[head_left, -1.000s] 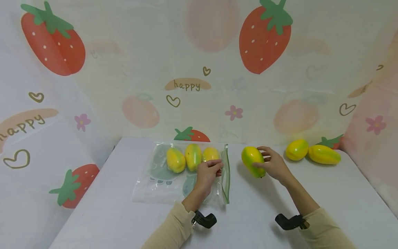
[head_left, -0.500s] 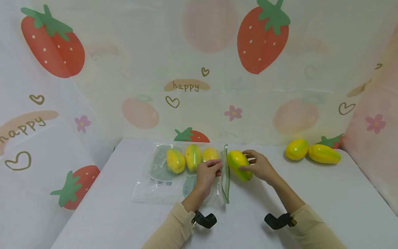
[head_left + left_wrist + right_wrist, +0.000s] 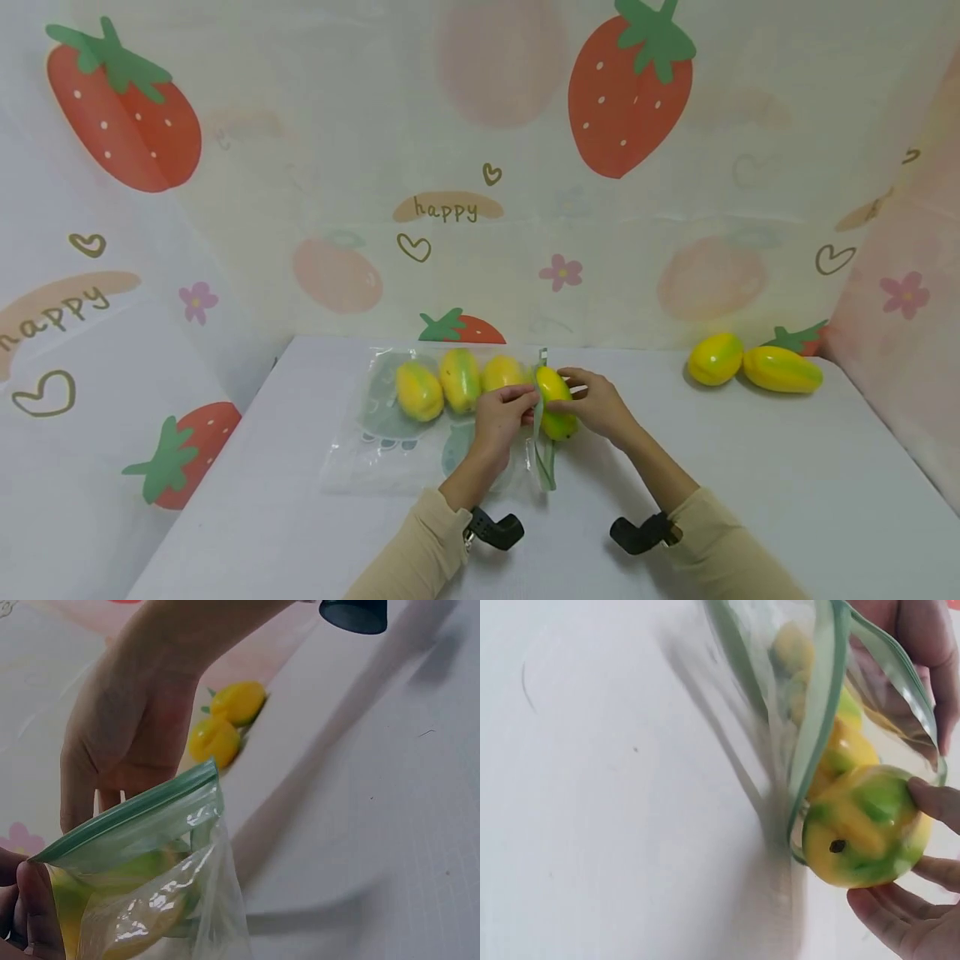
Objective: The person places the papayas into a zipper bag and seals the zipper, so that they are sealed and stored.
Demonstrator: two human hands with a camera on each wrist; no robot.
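Observation:
My left hand [image 3: 501,421] pinches the green-edged mouth of a clear zip bag [image 3: 352,467] and keeps it spread apart. Inside the bag lie three yellow-green papayas, such as the leftmost papaya [image 3: 420,392]. My right hand [image 3: 600,406] holds another papaya [image 3: 862,825] by its side, thumb and fingertips around it. In the right wrist view this papaya sits right at the bag's opening, its dark stem end facing the camera. Through the clear plastic in the left wrist view, its yellow and green skin shows past the green zip strip [image 3: 142,806].
At the back right of the white table [image 3: 750,483], a rounder-looking papaya [image 3: 716,359] and a long papaya [image 3: 782,370] lie side by side. A fabric backdrop [image 3: 525,292] printed with strawberries rises behind the table's far edge.
My right hand has carried the papaya leftward to the bag's mouth, where its front end now goes in. The bagged papayas have shifted slightly left. My left hand has stayed in place.

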